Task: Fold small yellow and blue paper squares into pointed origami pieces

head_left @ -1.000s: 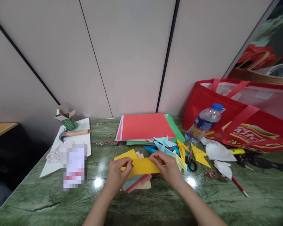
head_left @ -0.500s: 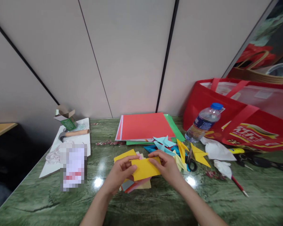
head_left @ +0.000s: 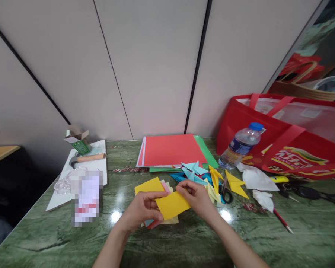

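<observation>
A yellow sheet of paper (head_left: 172, 206) is held between both hands above a loose pile of coloured paper squares. My left hand (head_left: 143, 209) pinches its left edge, thumb near the lower corner. At the upper right edge, my right hand (head_left: 194, 197) grips the same sheet between thumb and fingers. Under the hands the pile shows another yellow square (head_left: 148, 185) and pink, cream and blue edges. Just beyond my right hand lie folded paper pieces: light blue ones (head_left: 194, 172), dark blue ones and yellow ones (head_left: 236, 183). Scissors (head_left: 226, 193) with black handles rest among them.
Red and green card sheets (head_left: 170, 150) lie by the wall. A water bottle (head_left: 241, 145) leans at a red bag (head_left: 284, 137) on the right, near tissues (head_left: 258, 178) and a red-handled brush (head_left: 283, 221). Left, a white board (head_left: 100, 173) bears a hammer (head_left: 89, 158) and a box (head_left: 80, 143).
The yellow sheet has tilted, and more of its face shows. My left thumb has moved down to its lower corner, the fingers opening wider. My right hand has shifted slightly.
</observation>
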A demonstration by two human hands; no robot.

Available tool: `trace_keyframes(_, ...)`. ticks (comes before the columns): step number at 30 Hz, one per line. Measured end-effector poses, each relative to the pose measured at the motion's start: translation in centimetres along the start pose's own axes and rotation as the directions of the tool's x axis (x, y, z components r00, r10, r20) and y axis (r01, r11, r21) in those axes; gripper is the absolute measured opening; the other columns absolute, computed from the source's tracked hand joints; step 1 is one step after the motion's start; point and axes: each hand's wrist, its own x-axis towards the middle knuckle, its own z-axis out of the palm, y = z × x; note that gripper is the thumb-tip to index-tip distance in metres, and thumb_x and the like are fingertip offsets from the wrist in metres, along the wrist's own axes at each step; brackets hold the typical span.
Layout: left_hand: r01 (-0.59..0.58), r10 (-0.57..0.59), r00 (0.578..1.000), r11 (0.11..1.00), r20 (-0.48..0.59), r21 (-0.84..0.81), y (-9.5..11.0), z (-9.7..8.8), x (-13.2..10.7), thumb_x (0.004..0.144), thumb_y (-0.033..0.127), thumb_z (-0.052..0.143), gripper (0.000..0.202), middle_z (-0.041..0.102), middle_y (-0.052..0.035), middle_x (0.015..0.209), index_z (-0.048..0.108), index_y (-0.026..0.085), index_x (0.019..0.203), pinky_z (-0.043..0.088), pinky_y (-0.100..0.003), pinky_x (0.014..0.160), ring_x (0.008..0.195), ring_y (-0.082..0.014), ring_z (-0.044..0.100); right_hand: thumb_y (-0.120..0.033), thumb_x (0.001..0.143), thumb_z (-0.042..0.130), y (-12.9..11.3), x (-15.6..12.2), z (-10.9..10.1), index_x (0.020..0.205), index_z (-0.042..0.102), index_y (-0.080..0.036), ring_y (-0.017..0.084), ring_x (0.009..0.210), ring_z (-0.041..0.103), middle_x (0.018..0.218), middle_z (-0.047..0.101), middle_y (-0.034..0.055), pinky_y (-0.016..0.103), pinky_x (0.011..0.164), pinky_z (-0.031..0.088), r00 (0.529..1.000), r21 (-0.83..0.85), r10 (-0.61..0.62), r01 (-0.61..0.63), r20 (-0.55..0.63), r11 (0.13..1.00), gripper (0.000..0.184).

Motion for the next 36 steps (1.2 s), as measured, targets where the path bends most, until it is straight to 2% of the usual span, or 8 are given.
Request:
trace_keyframes(3,-0.008,0.008,1.000,1.000,0.000,-0.023,0.3,0.1,-0.1,0.044,0.007,0.078,0.056,0.071,-0.0082,0.084,0.067,0.014,0.099,0.046,-0.024,0.063,0.077,-0.0193,0.064,-0.037,0.074,0.058,0.1,0.0,0.0,0.067,0.058,-0.018,0.013,0.048,0.048,0.056,0.053,-0.0001,0.022,0.043,0.033,1.000,0.005,0.006,-0.006,0.003,1.000,0.021)
trace_keyframes(14,-0.057,0.057,0.998,0.998,-0.005,0.041,0.3,0.1,0.0,0.052,0.016,0.077,0.047,0.072,-0.0077,0.089,0.068,0.016,0.098,0.046,-0.029,0.075,0.084,-0.0227,0.064,-0.037,0.073,0.058,-0.1,0.0,0.1,0.066,0.057,-0.017,0.012,0.049,0.045,0.058,0.051,-0.0002,0.021,0.045,0.031,0.999,0.027,0.046,-0.047,0.013,0.999,0.021)
trace_keyframes(18,-0.137,0.152,0.981,0.983,-0.121,0.123,0.5,0.5,0.2,0.054,0.019,0.073,0.032,0.072,-0.0072,0.085,0.073,0.016,0.086,0.047,-0.028,0.072,0.079,-0.0220,0.064,-0.036,0.073,0.057,-0.1,0.0,0.2,0.067,0.057,-0.017,0.012,0.048,0.043,0.057,0.050,-0.0004,0.021,0.044,0.031,0.998,0.036,0.056,-0.057,0.025,0.998,0.020)
trace_keyframes(22,-0.132,0.216,0.927,0.953,-0.306,0.273,0.6,1.2,0.6,0.054,0.016,0.068,0.017,0.073,-0.0048,0.072,0.075,0.018,0.070,0.047,-0.025,0.060,0.065,-0.0189,0.062,-0.035,0.073,0.058,-0.1,-0.1,0.3,0.066,0.058,-0.016,0.011,0.048,0.042,0.056,0.049,-0.0006,0.022,0.044,0.029,0.998,0.010,0.053,-0.054,0.027,0.999,0.020)
trace_keyframes(24,-0.129,0.229,0.915,0.947,-0.333,0.295,0.6,1.3,0.7,0.053,0.013,0.067,0.016,0.072,-0.0042,0.069,0.075,0.018,0.066,0.047,-0.025,0.058,0.063,-0.0183,0.061,-0.035,0.072,0.059,-0.1,-0.1,0.4,0.066,0.058,-0.016,0.012,0.049,0.044,0.058,0.050,-0.0002,0.022,0.045,0.031,0.998,0.030,0.061,-0.062,0.035,0.998,0.019)
trace_keyframes(29,-0.105,0.120,0.981,0.989,-0.150,0.109,0.6,1.0,0.2,0.048,0.006,0.070,0.038,0.072,-0.0040,0.080,0.074,0.019,0.083,0.048,-0.026,0.064,0.072,-0.0198,0.063,-0.036,0.070,0.061,-0.2,0.0,0.4,0.066,0.058,-0.017,0.012,0.049,0.048,0.058,0.052,-0.0003,0.022,0.046,0.034,0.993,0.128,0.109,-0.114,0.046,0.985,0.020)
trace_keyframes(31,-0.091,0.101,0.990,0.991,-0.098,0.095,0.6,0.8,0.1,0.048,0.005,0.070,0.041,0.072,-0.0042,0.083,0.073,0.019,0.086,0.048,-0.026,0.066,0.074,-0.0202,0.063,-0.037,0.070,0.061,-0.3,-0.1,0.4,0.067,0.058,-0.017,0.013,0.050,0.049,0.058,0.053,-0.0004,0.022,0.046,0.034,0.993,0.129,0.109,-0.114,0.045,0.985,0.021)
trace_keyframes(36,-0.158,0.207,0.964,0.951,-0.168,0.265,0.7,0.7,0.2,0.060,0.019,0.069,0.017,0.072,-0.0073,0.087,0.074,0.017,0.076,0.047,-0.026,0.070,0.079,-0.0201,0.062,-0.038,0.073,0.058,-0.5,-0.3,0.5,0.069,0.059,-0.017,0.013,0.052,0.049,0.060,0.054,0.0006,0.023,0.046,0.033,0.998,0.010,0.060,-0.061,0.034,0.998,0.022)
